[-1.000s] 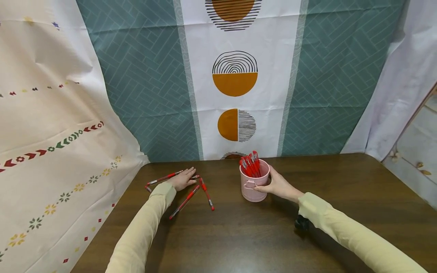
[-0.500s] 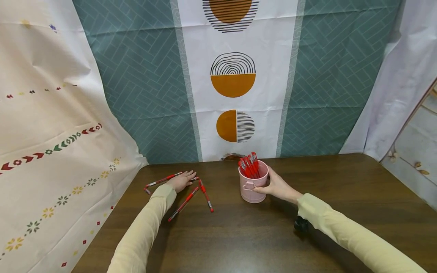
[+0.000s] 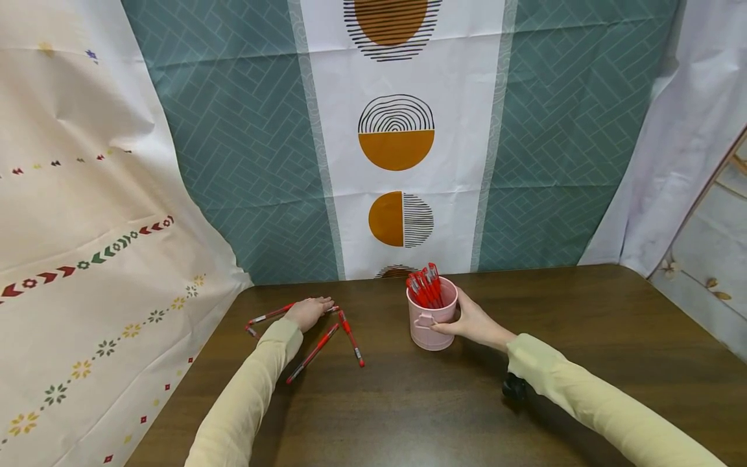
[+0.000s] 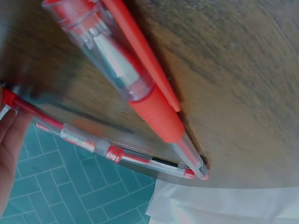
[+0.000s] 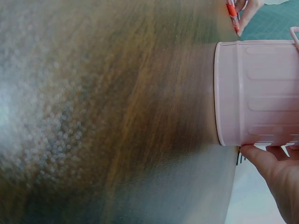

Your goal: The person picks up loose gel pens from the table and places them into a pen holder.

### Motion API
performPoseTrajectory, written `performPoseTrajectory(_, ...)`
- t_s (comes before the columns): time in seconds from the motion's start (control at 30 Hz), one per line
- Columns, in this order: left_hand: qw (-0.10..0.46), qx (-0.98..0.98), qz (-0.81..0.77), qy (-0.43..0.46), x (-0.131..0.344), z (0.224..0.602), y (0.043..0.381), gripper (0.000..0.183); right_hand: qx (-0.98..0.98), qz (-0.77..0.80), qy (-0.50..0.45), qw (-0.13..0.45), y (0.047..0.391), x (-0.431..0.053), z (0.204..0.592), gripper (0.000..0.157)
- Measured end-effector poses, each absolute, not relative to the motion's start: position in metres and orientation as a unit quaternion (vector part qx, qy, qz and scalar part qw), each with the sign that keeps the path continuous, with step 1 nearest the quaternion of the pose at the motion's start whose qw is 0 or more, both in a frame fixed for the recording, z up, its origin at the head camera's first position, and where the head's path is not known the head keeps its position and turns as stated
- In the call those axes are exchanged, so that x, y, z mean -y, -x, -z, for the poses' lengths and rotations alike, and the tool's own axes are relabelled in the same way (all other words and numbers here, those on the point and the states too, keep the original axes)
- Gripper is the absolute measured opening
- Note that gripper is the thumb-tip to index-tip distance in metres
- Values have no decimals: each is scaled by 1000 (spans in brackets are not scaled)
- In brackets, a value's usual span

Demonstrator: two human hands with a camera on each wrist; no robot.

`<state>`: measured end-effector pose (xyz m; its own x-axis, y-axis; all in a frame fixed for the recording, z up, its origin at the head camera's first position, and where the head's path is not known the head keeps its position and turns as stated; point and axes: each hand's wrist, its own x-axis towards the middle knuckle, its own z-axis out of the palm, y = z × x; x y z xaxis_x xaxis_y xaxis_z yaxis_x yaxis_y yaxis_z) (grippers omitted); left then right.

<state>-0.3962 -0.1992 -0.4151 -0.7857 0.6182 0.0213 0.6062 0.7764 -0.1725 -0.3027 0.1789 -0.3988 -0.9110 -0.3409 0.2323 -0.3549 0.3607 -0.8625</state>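
My right hand (image 3: 471, 319) holds a pink pail (image 3: 432, 332) at its right side, thumb in front and fingers behind. Several red pens (image 3: 426, 287) stand in the pail, leaning left. On the left of the table, my left hand (image 3: 308, 314) is lowered palm down over a pen (image 3: 273, 314). In the left wrist view, its fingers (image 4: 11, 140) are at the red end of a clear-barrelled pen (image 4: 78, 137); I cannot tell whether they pinch it. A capped pen with a red grip (image 4: 156, 114) lies nearer that camera.
Two loose pens, one angled right (image 3: 351, 338) and one angled left (image 3: 313, 353), lie in front of the left hand. A short part of another pen (image 3: 252, 331) shows left of it. Patterned cloth (image 3: 408, 162) hangs behind the wooden table (image 3: 420, 415).
My left hand's spread fingers have drawn together over the pens. The right hand keeps its hold on the pail, which stays in place. The head view has tilted up slightly.
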Motion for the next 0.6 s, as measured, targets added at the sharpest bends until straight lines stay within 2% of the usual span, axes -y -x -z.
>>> performPoseTrajectory(0.3, 96, 950, -93, 283, 204, 408, 395, 34, 822, -527, -214, 14, 306, -181, 405, 94)
performPoseTrajectory(0.6, 167, 950, -26, 264, 208, 397, 390, 27, 824, -517, -228, 40, 310, -182, 411, 92)
